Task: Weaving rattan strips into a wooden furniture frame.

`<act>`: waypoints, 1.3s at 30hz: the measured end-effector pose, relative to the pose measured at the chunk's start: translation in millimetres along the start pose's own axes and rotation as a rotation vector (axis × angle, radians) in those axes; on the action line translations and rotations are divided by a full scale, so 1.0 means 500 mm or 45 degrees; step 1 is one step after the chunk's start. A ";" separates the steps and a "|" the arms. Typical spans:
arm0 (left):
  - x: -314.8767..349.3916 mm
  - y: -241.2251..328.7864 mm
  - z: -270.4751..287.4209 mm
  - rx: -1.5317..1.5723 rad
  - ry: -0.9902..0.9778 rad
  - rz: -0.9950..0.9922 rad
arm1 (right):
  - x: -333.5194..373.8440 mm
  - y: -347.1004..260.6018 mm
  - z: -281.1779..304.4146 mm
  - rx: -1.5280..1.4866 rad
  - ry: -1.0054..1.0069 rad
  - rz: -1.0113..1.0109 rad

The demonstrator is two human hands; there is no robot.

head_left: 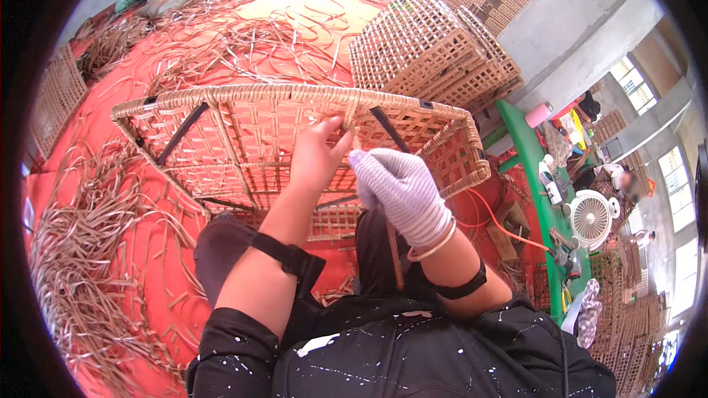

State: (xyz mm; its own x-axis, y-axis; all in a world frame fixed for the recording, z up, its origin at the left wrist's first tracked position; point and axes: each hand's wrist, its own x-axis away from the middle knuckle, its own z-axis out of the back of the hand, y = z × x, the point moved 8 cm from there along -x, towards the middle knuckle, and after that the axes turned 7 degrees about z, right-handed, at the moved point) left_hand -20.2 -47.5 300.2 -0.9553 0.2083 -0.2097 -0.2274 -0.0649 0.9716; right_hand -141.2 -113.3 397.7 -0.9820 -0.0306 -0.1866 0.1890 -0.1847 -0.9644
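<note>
A large woven wicker frame (287,94), with a wrapped rim and black straps at its corners, stands tilted in front of my knees. My bare left hand (322,149) is at its upper middle, thumb and fingers closed on a flat wicker strip beside a wrapped crossbar. Just to the right, my right hand (398,188), in a white knit glove, is closed with the wicker strip (393,254) between its fingers; the strip's tail hangs down between my legs. The two hands almost touch. The glove hides part of the strip and the lattice behind it.
Heaps of loose strips (81,265) cover the red floor at left. Stacked woven panels (413,44) stand behind the frame. At right, a green table (535,177) carries a white fan (590,220), a pink bottle (539,114) and tools. An orange cord (509,236) runs nearby. Another person sits beyond.
</note>
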 end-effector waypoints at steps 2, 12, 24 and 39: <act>-0.005 -0.010 0.003 0.204 0.093 0.024 | 0.008 -0.010 -0.020 0.041 -0.045 0.002; 0.004 -0.017 -0.002 0.417 -0.018 0.314 | -0.072 0.106 0.085 -0.121 0.385 -0.038; -0.003 -0.018 -0.007 0.362 0.004 0.338 | -0.160 0.208 0.084 0.169 0.517 0.300; 0.073 0.032 -0.032 0.240 0.283 -0.153 | -0.159 0.192 0.081 0.355 0.558 0.421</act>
State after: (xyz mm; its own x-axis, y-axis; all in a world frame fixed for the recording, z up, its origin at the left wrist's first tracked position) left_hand -61.9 -56.5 306.3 -0.9462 -0.0161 -0.3231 -0.3223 0.1337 0.9372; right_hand -45.0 -168.3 327.6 -0.7667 0.2658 -0.5845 0.4169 -0.4862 -0.7680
